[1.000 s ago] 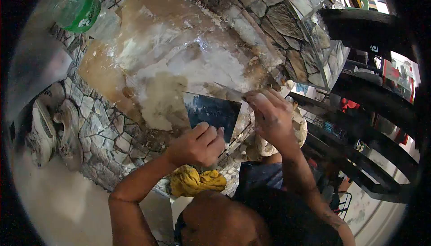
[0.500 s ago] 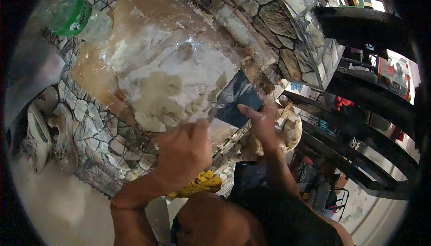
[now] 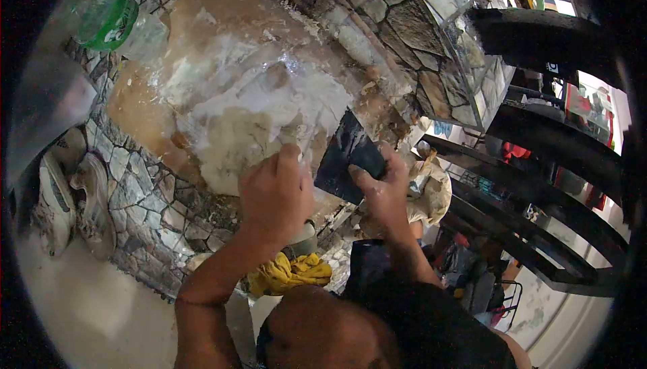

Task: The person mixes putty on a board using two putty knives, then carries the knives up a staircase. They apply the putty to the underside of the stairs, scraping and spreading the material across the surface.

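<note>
My right hand (image 3: 385,183) pinches a flat black sheet (image 3: 347,157), with the thumb on top and the fingers along its right edge. The sheet carries pale smears and is tilted over the right side of a board (image 3: 138,109) coated in white and beige paste (image 3: 246,123). Closed in a fist, my left hand (image 3: 276,190) is close over the lower part of the paste, left of the sheet. A thin, narrow tool (image 3: 306,148) sticks out of that fist; its kind is blurred.
A clear bottle with a green label (image 3: 111,22) lies at upper left. Worn shoes (image 3: 77,197) stand on the floor left of the stone-patterned surface (image 3: 145,194). A yellow cloth (image 3: 293,273) is near my knee. A crumpled paper bag (image 3: 431,190) and dark slats (image 3: 532,146) are at right.
My left hand has moved up and away from the black sheet, over the paste. My right hand has shifted slightly down and left, turning the sheet more upright.
</note>
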Action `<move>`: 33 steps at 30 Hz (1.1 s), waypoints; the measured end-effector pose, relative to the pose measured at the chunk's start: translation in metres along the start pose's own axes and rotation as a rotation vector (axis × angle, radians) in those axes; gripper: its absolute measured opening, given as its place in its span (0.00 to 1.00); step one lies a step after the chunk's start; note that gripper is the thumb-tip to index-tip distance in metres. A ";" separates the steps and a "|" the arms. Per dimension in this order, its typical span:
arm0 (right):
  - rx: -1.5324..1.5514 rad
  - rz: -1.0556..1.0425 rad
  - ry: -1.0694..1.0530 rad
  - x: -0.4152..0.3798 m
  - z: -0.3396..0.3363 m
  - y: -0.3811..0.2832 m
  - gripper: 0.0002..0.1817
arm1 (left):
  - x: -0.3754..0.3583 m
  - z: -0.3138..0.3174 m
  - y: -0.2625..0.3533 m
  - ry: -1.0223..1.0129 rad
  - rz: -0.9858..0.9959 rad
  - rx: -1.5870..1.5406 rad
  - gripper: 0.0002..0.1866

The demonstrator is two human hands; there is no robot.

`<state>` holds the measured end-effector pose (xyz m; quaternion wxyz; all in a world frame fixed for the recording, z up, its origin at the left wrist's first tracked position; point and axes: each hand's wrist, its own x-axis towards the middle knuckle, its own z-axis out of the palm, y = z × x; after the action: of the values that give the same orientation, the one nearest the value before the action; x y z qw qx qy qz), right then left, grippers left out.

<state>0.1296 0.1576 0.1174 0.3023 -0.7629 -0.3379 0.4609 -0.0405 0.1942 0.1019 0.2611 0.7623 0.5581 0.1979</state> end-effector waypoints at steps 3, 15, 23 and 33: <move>-0.081 -0.043 -0.021 0.006 0.001 0.023 0.12 | 0.001 -0.002 0.012 0.032 0.028 -0.032 0.10; -0.292 -0.514 0.160 0.006 -0.008 0.009 0.16 | 0.002 0.080 -0.046 -0.036 -0.346 -0.042 0.26; 0.015 -0.378 -0.241 0.007 0.025 0.036 0.19 | 0.011 0.028 -0.010 -0.141 -0.508 -0.220 0.26; -0.197 -0.510 0.016 0.051 -0.029 0.053 0.13 | 0.012 -0.011 -0.028 0.043 -0.242 0.011 0.23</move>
<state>0.1864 0.1621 0.0626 0.3358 -0.6824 -0.5600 0.3287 -0.0643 0.2138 0.0932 0.2670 0.6864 0.6525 0.1784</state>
